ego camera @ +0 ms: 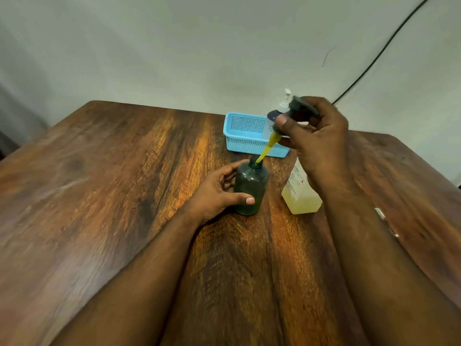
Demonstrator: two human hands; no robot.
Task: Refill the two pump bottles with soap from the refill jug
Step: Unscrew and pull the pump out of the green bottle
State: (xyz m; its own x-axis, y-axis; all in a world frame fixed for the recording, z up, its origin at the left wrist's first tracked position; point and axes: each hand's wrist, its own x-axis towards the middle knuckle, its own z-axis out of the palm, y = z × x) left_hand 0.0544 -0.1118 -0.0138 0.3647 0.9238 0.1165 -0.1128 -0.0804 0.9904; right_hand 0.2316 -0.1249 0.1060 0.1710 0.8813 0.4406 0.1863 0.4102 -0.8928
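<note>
Centrally, left hand [219, 193] grips the dark bottle [250, 187]; right hand [315, 136] pinches its pump [294, 113] above the mouth.

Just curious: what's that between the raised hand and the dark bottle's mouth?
In the head view, a yellow-coated pump tube runs from the right hand into the dark green plastic bottle.

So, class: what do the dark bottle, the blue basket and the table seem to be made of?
Dark bottle: likely translucent tinted plastic, smooth and glossy, with light showing through.
Blue basket: likely moulded plastic, judging by its perforated grid walls.
Table: wood or wood-look laminate, with streaky brown grain and a slight sheen.
</note>
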